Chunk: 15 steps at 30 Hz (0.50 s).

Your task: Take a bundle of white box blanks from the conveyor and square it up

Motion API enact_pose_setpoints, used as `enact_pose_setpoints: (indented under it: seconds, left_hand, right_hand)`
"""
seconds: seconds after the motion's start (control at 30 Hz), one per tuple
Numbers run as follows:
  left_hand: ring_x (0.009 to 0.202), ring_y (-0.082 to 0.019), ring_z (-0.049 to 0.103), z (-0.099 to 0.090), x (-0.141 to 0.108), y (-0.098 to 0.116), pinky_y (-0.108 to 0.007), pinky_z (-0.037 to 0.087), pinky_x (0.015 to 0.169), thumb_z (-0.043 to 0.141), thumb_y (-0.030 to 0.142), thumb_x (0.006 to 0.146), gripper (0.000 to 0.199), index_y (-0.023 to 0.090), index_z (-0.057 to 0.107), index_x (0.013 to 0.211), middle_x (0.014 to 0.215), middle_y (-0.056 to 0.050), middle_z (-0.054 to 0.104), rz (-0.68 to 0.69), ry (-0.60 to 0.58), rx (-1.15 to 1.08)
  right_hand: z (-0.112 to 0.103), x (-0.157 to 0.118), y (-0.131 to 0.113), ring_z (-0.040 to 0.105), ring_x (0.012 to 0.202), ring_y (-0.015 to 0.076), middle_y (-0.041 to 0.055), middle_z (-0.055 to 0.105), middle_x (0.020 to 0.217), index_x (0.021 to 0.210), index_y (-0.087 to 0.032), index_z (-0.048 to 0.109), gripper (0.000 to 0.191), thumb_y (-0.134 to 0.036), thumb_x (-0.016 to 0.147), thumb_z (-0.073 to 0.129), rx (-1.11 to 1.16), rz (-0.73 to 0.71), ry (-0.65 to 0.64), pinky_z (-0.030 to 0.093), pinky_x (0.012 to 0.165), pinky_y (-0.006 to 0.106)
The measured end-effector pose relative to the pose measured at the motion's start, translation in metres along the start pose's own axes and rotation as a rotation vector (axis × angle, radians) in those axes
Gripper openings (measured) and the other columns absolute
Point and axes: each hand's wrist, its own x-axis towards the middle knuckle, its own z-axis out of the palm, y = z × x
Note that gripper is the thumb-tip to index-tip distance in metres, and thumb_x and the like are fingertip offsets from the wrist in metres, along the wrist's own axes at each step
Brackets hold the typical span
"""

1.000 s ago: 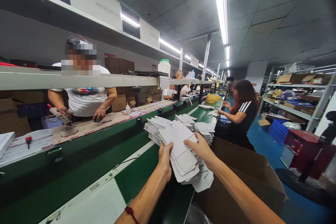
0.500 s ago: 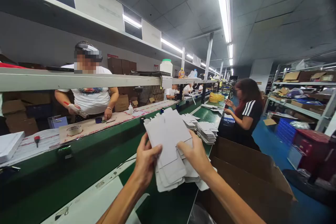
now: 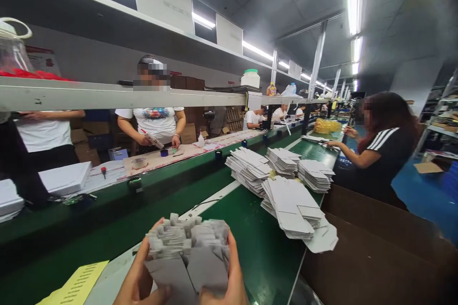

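As you look down, your left hand [image 3: 134, 276] and your right hand [image 3: 234, 274] hold a thick bundle of flat, white, cut-out cardboard pieces [image 3: 207, 267] between them, one hand at each side. The fingers of both are closed on its edges, thumbs against the near face; its far edge is blurred. The bundle sits low in the centre of the view, before a long green bench [image 3: 265, 252]. Ahead and to your right on the bench, several stacks of similar white cardboard [image 3: 246, 169] lie close together, the nearest stack [image 3: 289, 205] unevenly fanned. At your right, beside the bench, is a large open brown cardboard box [image 3: 379, 248]. Farther along that side is a co-worker in a black top with white sleeve stripes [image 3: 390, 152]. A yellow printed paper sheet [image 3: 77, 283] shows at lower left.
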Motion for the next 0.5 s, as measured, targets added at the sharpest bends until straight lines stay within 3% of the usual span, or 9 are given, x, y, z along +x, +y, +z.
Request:
enact_pose_setpoints:
  seconds: [0.07,0.13,0.27,0.37,0.5]
  left_hand:
    - [0.130,-0.045,0.050,-0.002,-0.002,-0.006,-0.061,0.027,0.115,0.088,0.045,0.055,0.093,0.033,0.046,0.137,0.137,-0.009,0.061,-0.003,0.045,0.000]
    - [0.126,-0.044,0.054,-0.002,0.001,-0.010,-0.057,0.035,0.113,0.090,0.042,0.051,0.091,0.033,0.052,0.133,0.130,-0.006,0.067,0.003,0.087,-0.004]
    - [0.123,-0.040,0.057,-0.006,0.009,-0.016,-0.047,0.043,0.106,0.086,0.025,0.047,0.079,0.028,0.063,0.122,0.114,-0.002,0.075,-0.026,0.198,-0.131]
    - [0.124,-0.040,0.057,-0.008,0.013,-0.021,-0.049,0.042,0.108,0.081,0.019,0.048,0.074,0.026,0.064,0.119,0.101,-0.001,0.078,-0.089,0.238,-0.305]
    - [0.119,-0.044,0.061,-0.015,0.016,-0.024,-0.053,0.048,0.102,0.077,0.011,0.042,0.079,0.024,0.065,0.119,0.096,-0.004,0.080,-0.109,0.142,-0.445]
  right_hand:
    - [0.008,0.001,0.013,0.042,0.138,0.0355,0.0041,0.046,0.150,0.152,-0.035,0.019,0.118,-0.011,0.050,0.074,0.027,-0.002,-0.071,0.041,0.111,0.045]
    - [0.012,0.006,0.019,0.047,0.135,0.0362,0.0069,0.048,0.149,0.153,-0.032,0.017,0.124,-0.020,0.049,0.082,0.070,-0.038,-0.140,0.045,0.107,0.045]
    - [0.016,0.016,0.011,0.051,0.132,0.0344,0.0109,0.051,0.146,0.154,-0.027,0.017,0.128,-0.032,0.048,0.088,0.011,-0.068,-0.183,0.047,0.105,0.042]
    - [0.017,0.020,-0.012,0.054,0.128,0.0316,0.0095,0.054,0.142,0.151,-0.028,0.024,0.111,-0.029,0.056,0.082,-0.187,-0.081,-0.199,0.047,0.105,0.041]
    - [0.018,0.030,-0.062,0.055,0.122,0.0309,0.0058,0.056,0.132,0.147,-0.033,0.030,0.101,-0.022,0.059,0.076,-0.668,-0.251,-0.399,0.046,0.104,0.048]
